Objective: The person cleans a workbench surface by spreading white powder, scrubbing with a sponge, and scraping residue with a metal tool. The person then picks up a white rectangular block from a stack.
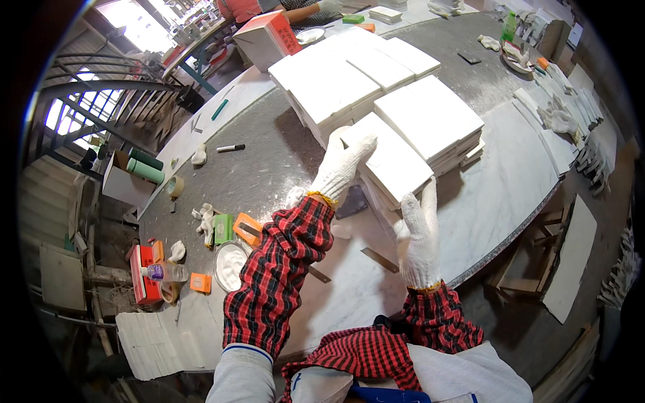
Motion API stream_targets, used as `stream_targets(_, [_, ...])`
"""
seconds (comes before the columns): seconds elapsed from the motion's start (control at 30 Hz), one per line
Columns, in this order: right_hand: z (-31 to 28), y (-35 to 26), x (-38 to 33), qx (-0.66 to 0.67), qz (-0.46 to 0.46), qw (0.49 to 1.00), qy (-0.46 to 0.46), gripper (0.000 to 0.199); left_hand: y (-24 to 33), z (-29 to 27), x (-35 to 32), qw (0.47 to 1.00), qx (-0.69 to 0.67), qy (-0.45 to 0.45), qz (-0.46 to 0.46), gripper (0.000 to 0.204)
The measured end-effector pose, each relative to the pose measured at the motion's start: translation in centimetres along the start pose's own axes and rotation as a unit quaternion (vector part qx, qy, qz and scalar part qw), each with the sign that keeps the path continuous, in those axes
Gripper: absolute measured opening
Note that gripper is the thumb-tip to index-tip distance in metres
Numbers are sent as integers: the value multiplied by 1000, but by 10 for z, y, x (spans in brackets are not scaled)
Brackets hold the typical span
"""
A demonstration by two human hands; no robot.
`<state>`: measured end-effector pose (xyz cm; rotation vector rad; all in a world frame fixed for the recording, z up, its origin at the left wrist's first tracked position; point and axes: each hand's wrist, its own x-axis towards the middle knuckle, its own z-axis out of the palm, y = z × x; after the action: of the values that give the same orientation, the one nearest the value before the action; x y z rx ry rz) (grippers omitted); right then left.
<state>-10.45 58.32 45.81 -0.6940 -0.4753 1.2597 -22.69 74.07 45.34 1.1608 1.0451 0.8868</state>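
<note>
Both my hands wear white knitted gloves and hold a white square tile (391, 160) at the near side of several stacked tiles. My left hand (344, 161) grips its left edge, fingers over the top face. At the near right corner, my right hand (420, 232) has its fingers closed against the edge; its fingertips are partly hidden. More tiles lie beneath this one. Behind it rise further stacks of white tiles (329, 77), and to its right another stack (430, 117). A flat metal strip (380, 260) lies left of my right hand.
Left of my left arm are a dish of white powder (230, 266), a green box (223, 229), orange boxes and a plastic bottle (166, 272). A black marker (230, 148) lies farther back. A person (302, 12) sits beyond a carton (267, 40). The table's curved edge (504, 235) runs along the right.
</note>
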Motion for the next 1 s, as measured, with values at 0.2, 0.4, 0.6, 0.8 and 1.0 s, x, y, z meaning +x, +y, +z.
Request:
stream_targets(0.2, [6,-4,-6,8,-8,1000,-2,84,0,9,-15,988,82,131,28,81])
stream_targets(0.4, [-21,16,-12,-4,-5,999,36,62,14,27,-50,973,117,161,114,83])
stream_targets(0.6, [1,13,-50,-6,-19,999,30,66,29,27,-107,931,207,204,221,81])
stream_targets(0.8, [20,19,-129,-87,17,995,-54,70,21,-22,-215,951,70,213,212,77])
stream_targets(1.0, [39,46,-199,-113,193,958,-178,87,-16,-104,-345,932,-23,344,110,75])
